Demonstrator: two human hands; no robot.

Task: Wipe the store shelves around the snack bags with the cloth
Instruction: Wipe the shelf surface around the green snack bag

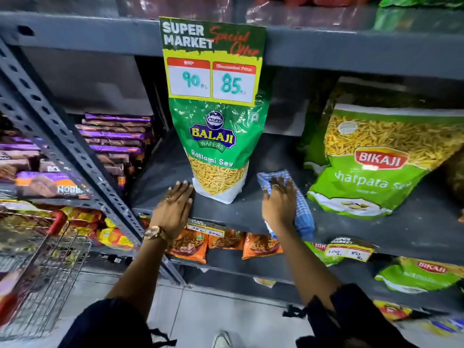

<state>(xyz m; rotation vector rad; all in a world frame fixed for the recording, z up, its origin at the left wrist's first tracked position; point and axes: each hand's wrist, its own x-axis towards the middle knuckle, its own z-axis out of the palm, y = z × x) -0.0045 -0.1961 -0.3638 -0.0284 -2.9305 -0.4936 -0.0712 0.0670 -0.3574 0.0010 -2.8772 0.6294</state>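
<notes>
A dark grey metal shelf (226, 212) holds a green Balaji snack bag (218, 144) standing upright in the middle and a light green Bikaji bag (376, 167) leaning at the right. My right hand (278, 200) presses flat on a blue checked cloth (301, 209) lying on the shelf between the two bags. My left hand (175, 204) rests flat, fingers together, on the shelf's front edge just left of the Balaji bag's base, touching it or nearly so.
A green price sign (212, 61) hangs from the shelf above. Purple biscuit packs (115, 136) fill the rack at left behind a slanted perforated upright (75, 151). Orange snack packs (226, 241) sit on the lower shelf. A wire trolley (37, 272) stands at lower left.
</notes>
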